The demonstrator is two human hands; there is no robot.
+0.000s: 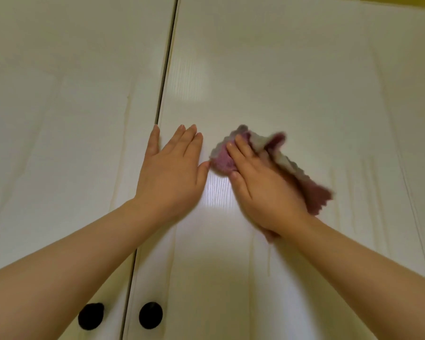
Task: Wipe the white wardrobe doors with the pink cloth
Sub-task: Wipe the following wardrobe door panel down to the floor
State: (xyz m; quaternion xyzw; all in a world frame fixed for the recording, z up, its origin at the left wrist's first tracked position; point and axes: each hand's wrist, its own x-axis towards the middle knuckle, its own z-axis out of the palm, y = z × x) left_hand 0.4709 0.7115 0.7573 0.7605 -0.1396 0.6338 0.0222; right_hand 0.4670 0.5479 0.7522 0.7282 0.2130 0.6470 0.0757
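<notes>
Pressing the pink cloth (221, 162) against the right wardrobe door (292, 77) with the right hand (263, 192), fingers laid nearly straight on top, not curled round it. Bunched beyond the fingertips, trailing past the hand's outer edge, peeking out below the wrist. Left hand (171, 170) flat on the same door, fingers extended, thumb nearly touching the cloth, little finger at the door gap (166, 77). Two black knobs (150, 315) below.

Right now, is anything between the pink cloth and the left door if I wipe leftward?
Yes. The left hand lies flat on the right door, directly left of the pink cloth, its thumb nearly touching it. It covers the strip up to the gap between the doors.
</notes>
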